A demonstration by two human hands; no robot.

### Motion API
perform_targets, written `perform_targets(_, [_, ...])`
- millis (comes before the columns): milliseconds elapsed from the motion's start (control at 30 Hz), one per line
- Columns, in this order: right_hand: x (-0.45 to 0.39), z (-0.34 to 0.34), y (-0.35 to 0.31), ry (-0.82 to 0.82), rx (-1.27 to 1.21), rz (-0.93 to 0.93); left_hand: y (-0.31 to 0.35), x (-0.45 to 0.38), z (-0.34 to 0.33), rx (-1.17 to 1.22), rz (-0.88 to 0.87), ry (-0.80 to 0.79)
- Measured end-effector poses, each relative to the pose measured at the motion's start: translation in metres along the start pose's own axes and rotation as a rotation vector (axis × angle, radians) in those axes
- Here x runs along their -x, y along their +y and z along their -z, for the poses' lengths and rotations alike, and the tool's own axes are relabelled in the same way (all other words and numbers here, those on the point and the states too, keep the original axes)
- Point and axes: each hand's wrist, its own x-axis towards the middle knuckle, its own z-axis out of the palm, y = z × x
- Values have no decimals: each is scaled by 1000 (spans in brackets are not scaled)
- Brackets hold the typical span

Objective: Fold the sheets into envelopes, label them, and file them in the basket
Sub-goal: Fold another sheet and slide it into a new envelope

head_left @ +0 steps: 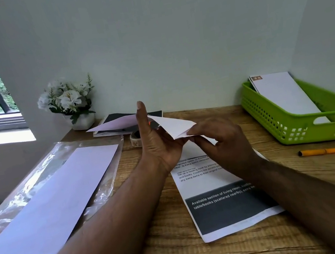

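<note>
A white sheet [170, 125], partly folded, is held above the wooden desk [175, 251] in the middle of the view. My left hand [157, 144] holds its near side, thumb pointing straight up, fingers hidden behind the paper. My right hand [225, 141] pinches the sheet's right corner between thumb and fingers. A printed sheet [222, 202] with a dark band lies flat under my right forearm. The green basket [296, 124] stands at the right with a white envelope [284, 95] leaning inside. An orange pen [332, 151] lies in front of the basket.
A stack of white sheets [49, 210] on a clear plastic wrapper [35, 172] lies at the left. A roll of tape [136, 138], a black notebook [116, 122] and a pot of white flowers [68, 104] sit near the back wall. A window is far left.
</note>
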Motion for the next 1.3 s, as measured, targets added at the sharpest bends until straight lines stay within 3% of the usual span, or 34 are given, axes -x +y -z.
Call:
perform_targets(100, [-1,-1,-1,-11,-1,-6,1,1,-1,46,-25,35])
perform_targets(367, [3,-5,-4,36,178,-62,-1,7,-4,35,6,-62])
perform_targets(567, [2,-5,-6,65,110,-169,1,9,-6,1,35,-133])
perform_targets(900, [0,1,-6,-47,-2,-2,48,-4,17,166,-142,10])
perform_targets(1300, [4,-2,1,-114,43,-112,28,7,1,-30,-121,-53])
